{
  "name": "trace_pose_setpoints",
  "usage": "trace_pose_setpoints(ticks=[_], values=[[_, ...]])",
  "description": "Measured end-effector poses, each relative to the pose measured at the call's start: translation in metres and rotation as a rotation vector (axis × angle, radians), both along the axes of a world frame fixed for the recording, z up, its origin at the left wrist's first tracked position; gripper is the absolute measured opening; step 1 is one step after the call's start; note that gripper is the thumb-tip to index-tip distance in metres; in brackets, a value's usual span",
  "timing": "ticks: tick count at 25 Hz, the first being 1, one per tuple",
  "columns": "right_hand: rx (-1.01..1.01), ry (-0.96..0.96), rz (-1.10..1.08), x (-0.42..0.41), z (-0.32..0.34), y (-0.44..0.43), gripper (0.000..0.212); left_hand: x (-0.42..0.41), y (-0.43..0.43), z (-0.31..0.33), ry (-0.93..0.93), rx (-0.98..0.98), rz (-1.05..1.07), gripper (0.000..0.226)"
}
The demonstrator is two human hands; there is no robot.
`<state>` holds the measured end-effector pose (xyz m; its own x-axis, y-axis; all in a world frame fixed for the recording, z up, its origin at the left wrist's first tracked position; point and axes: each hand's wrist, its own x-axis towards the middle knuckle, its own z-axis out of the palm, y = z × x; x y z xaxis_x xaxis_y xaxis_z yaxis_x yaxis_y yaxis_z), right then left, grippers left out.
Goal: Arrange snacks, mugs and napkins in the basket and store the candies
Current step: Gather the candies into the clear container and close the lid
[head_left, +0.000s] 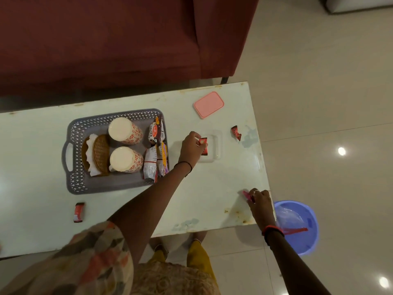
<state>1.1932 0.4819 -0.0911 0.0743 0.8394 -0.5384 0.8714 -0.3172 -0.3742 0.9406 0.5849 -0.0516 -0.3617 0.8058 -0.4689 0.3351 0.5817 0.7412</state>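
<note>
Pale tabletop [131,209]: I see my left hand [191,149] pinching a red candy [203,145] over the clear container [214,145], my right hand [260,199] clamped on another wrapper [247,194]; light, crinkly, slippery, best pinched mid-body

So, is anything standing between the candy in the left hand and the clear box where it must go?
Nothing visible: the left hand holds the red-wrapped candy directly over the open clear plastic box.

Left arm is reaching far forward, left hand [191,146] pinching with fingers curled; right hand [260,199] is gripping nearer, wrist bent, knuckles up.
</note>
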Motion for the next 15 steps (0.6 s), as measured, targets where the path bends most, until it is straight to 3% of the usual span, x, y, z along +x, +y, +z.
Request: trace_pose_setpoints(ticks=[4,10,15], values=[[-0.043,0.086,-0.093,0.003,0.003,0.014,0.022,0.004,0.011,-0.01,0.019,-0.055,-0.077,0.04],[0.172,0.131,-0.119,-0.04,0.033,0.061,0.042,0.007,0.004,-0.009,-0.046,0.005,0.001,0.031],[0.14,0.28,0.026,-0.092,0.044,0.106,0.025,0.009,-0.026,-0.009,-0.027,0.017,0.066,0.025]])
